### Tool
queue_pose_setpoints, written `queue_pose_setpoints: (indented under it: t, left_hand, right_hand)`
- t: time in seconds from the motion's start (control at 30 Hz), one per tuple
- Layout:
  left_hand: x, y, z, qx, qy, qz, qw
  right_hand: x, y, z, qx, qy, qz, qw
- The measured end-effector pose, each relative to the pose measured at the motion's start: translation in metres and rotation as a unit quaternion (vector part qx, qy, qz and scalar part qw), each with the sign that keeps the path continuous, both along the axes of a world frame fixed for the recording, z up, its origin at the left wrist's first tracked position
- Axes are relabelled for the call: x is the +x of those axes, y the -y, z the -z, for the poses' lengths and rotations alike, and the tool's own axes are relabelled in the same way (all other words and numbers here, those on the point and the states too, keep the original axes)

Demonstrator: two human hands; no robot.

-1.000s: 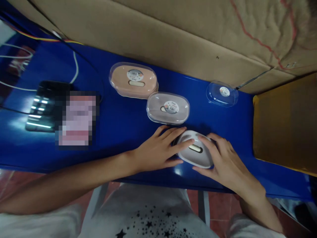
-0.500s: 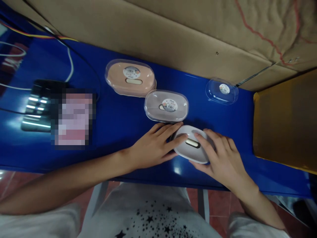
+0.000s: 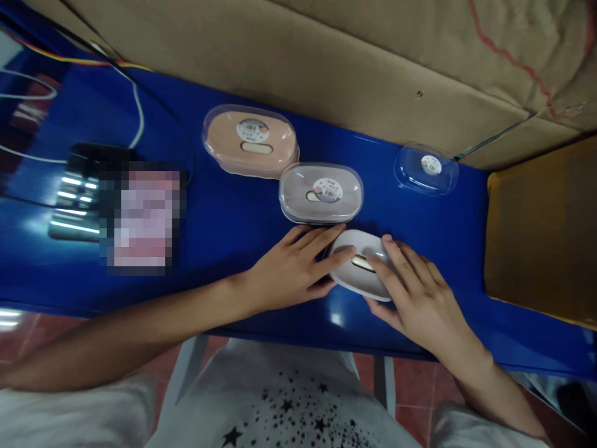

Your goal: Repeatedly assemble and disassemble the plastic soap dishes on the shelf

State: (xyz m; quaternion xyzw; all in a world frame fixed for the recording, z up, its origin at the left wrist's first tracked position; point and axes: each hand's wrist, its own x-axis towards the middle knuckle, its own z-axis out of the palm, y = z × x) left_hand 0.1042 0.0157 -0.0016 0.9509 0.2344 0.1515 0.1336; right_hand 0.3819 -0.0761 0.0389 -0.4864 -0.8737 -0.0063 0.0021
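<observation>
A pale grey oval soap dish (image 3: pixel 354 277) without a cover sits on the blue table, with a cream slot in its middle. My left hand (image 3: pixel 291 270) grips its left end, index finger lying over the top near the slot. Around the right end my right hand (image 3: pixel 417 298) is wrapped, its index fingertip at the slot and its thumb at the near edge. Just behind is a grey soap dish (image 3: pixel 298 208) under a clear lid with a round label. Farther left stands a peach soap dish (image 3: pixel 224 140), also lidded. A loose clear lid (image 3: pixel 413 174) rests at the back right.
Cardboard (image 3: pixel 354 81) walls off the back of the blue table (image 3: pixel 224 230). A brown-yellow box (image 3: pixel 541 249) stands at the right. To the left lie a black device (image 3: pixel 77 205), a pixelated item (image 3: pixel 142 218) and several cables (image 3: pixel 140 112).
My head view has shifted slightly, so the things sit a little farther right and higher. My right index fingertip has moved onto the slot. Both hands remain on the uncovered grey soap dish.
</observation>
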Motion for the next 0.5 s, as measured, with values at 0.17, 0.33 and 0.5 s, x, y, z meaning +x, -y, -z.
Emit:
queue_pose_setpoints:
  t: [0.17, 0.33, 0.5]
  left_hand:
    - [-0.002, -0.001, 0.001, 0.001, -0.002, -0.021, 1.0]
    - [-0.002, -0.001, 0.002, 0.015, 0.006, -0.041, 0.999]
    - [-0.002, -0.002, 0.002, 0.025, 0.012, -0.051, 0.998]
  right_hand:
    - [0.003, -0.01, 0.01, 0.014, -0.037, -0.031, 0.999]
    - [0.004, -0.014, 0.014, -0.014, -0.053, -0.032, 0.998]
    - [0.006, -0.019, 0.019, -0.023, -0.068, -0.034, 0.997]
